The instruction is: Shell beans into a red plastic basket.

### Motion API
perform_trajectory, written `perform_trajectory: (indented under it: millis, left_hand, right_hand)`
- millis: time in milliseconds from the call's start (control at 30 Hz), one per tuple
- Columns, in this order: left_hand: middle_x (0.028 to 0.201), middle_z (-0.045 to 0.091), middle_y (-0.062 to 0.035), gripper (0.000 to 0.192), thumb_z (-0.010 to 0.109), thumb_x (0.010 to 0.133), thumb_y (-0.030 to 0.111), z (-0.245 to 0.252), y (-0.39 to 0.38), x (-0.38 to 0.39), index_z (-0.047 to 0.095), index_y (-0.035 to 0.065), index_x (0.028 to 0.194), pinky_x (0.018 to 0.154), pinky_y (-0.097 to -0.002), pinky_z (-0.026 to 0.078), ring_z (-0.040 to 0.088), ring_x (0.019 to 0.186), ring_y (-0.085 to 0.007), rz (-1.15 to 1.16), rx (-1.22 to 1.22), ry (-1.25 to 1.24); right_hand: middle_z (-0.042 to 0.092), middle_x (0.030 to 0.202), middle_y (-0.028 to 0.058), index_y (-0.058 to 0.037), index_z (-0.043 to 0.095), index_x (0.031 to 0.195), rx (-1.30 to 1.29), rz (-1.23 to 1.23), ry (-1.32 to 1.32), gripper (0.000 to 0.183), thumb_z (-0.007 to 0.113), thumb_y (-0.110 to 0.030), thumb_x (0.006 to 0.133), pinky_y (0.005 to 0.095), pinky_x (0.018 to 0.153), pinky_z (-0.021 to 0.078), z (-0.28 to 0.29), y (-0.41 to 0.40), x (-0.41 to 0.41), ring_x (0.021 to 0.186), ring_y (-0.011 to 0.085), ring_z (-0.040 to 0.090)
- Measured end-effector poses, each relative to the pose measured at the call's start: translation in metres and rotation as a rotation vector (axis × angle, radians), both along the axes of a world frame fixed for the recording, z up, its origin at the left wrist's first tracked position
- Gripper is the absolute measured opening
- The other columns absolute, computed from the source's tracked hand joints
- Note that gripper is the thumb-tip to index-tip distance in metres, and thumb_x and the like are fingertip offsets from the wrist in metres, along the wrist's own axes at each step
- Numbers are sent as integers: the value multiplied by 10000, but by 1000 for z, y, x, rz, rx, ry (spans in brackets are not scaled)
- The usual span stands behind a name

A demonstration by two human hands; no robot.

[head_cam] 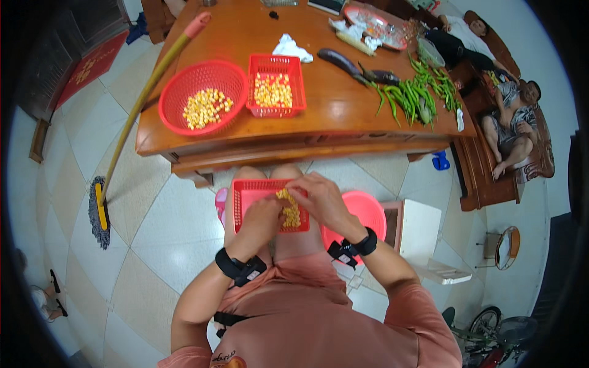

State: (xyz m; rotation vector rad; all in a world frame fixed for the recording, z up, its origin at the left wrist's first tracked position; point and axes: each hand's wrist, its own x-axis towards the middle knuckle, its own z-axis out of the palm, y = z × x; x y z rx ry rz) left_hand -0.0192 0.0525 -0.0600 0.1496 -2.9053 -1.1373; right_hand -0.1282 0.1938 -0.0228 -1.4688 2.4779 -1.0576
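A red plastic basket with slotted sides rests across my bare thighs. Loose yellow corn kernels lie in its right half. My left hand is over the basket's near side, fingers curled inward and their tips partly hidden. From the right, my right hand reaches over the rim, thumb and fingertips pinched at some yellow corn between the two hands. Whether that corn is still on a cob cannot be told. Each wrist wears a black strap with a small device.
On the wooden table stand a round red basket and a rectangular one, both with kernels, beside eggplants and green peppers. A mop leans left. A pink basin sits right; two people recline beyond.
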Motion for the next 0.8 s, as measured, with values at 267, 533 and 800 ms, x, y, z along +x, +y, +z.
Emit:
perform_trajectory:
  millis: [267, 533, 800]
  left_hand:
    - [781, 635, -209, 140, 635, 785, 98, -2, -2, 3, 667, 25, 900, 663, -451, 489, 624, 746, -378, -5, 81, 23]
    - [745, 649, -189, 161, 619, 849, 180, 26, -9, 12, 664, 36, 905, 633, -431, 496, 642, 712, -360, 108, 243, -27]
    - [742, 661, -177, 187, 603, 881, 182, 12, -10, 15, 647, 5, 926, 630, -390, 507, 659, 709, -328, 159, 366, -10]
  right_hand:
    - [646, 855, 138, -62, 657, 918, -26, 21, -58, 118, 632, -155, 851, 406, 695, 507, 4, -4, 11, 814, 334, 618]
    - [669, 886, 151, -56, 660, 981, 17, 35, -126, 152, 635, -154, 867, 393, 676, 522, 4, -1, 17, 795, 330, 648]
    - [673, 895, 160, -41, 649, 1057, 72, 75, -217, 188, 622, -108, 884, 345, 668, 525, 7, 4, 23, 789, 286, 671]
